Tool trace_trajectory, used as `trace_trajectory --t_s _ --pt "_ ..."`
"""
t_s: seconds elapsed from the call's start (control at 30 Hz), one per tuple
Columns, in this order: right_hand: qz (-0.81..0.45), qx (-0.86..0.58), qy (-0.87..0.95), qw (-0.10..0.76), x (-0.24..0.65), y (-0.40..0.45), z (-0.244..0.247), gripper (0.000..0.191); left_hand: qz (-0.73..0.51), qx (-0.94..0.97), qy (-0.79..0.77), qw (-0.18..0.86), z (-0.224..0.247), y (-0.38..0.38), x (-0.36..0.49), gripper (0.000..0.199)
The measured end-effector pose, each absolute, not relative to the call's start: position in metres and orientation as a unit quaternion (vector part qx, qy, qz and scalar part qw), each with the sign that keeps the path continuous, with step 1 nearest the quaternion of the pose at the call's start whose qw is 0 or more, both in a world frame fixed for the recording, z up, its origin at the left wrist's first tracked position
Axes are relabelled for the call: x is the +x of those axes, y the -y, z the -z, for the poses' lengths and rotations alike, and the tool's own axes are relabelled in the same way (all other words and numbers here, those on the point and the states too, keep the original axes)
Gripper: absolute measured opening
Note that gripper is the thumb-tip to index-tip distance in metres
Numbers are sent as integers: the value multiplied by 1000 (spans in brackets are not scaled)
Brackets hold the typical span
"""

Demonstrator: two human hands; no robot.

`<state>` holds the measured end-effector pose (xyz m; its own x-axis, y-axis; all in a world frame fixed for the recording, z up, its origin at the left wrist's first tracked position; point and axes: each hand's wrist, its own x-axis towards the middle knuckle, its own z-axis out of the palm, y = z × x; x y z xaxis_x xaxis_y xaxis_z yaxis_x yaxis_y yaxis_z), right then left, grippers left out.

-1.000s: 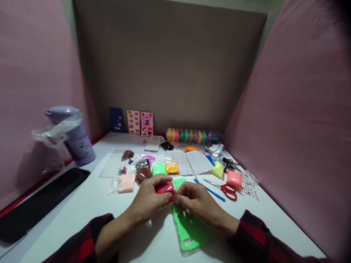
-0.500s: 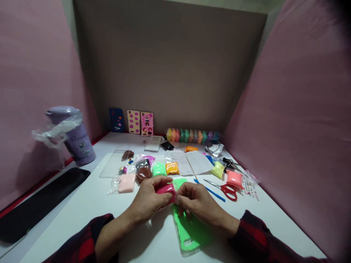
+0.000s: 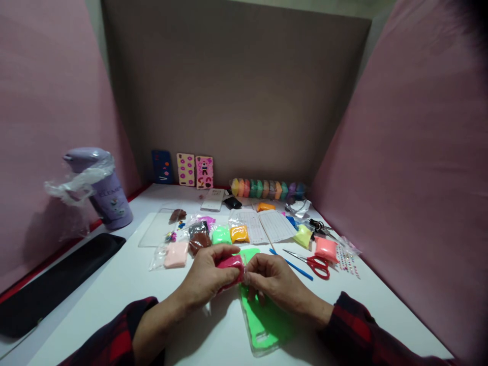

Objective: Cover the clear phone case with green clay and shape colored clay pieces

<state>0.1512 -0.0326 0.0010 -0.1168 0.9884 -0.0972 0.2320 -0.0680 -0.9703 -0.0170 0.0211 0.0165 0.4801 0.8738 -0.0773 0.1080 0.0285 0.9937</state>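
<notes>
My left hand [image 3: 209, 274] grips a plastic-wrapped packet of deep pink clay [image 3: 230, 264] between thumb and fingers. At the packet's right end, my right hand [image 3: 269, 278] pinches the clear wrapper edge with thumb and forefinger. Under my right hand lies a phone case covered in bright green clay [image 3: 263, 317], partly hidden by the hand. Beyond my left hand are a pale pink clay packet [image 3: 176, 254], a brown clay packet [image 3: 199, 241], a light green one [image 3: 221, 235] and an orange one [image 3: 239, 234].
Red-handled scissors [image 3: 318, 267] and a blue stick tool [image 3: 295, 267] lie to the right, near a coral packet [image 3: 326, 249] and yellow packet [image 3: 303, 236]. Written paper [image 3: 278, 226] lies behind. A purple tumbler [image 3: 110, 198] and black case [image 3: 57, 284] stand left.
The pink packet has shifted very slightly within my left hand. Both hands stay in nearly the same place, and the other things on the table have not moved.
</notes>
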Motion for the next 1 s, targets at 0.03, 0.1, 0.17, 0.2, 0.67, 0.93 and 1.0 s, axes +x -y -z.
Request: trace_trajectory --t_s 0.03,0.1,0.17,0.2,0.67,0.93,1.0 --pt "-488 -541 565 386 151 33 0 13 -320 617 -396 600 -16 -22 -17 44" --pt "-486 -539 569 388 151 32 0 11 -320 614 -393 605 -14 -22 -18 43" --pt "-486 -540 568 387 151 32 0 10 -323 610 -390 610 -13 -23 -18 43" --pt "-487 -542 565 387 151 32 -1 10 -324 607 -387 613 -13 -24 -18 43" --pt "-487 -541 570 382 152 32 0 8 -322 593 -393 625 -14 -25 -18 43" --pt "-493 -534 569 385 151 31 -2 14 -324 535 -367 688 -9 -29 -19 47" --pt "-497 -533 566 386 151 31 -3 13 -326 528 -369 692 -8 -29 -19 48"
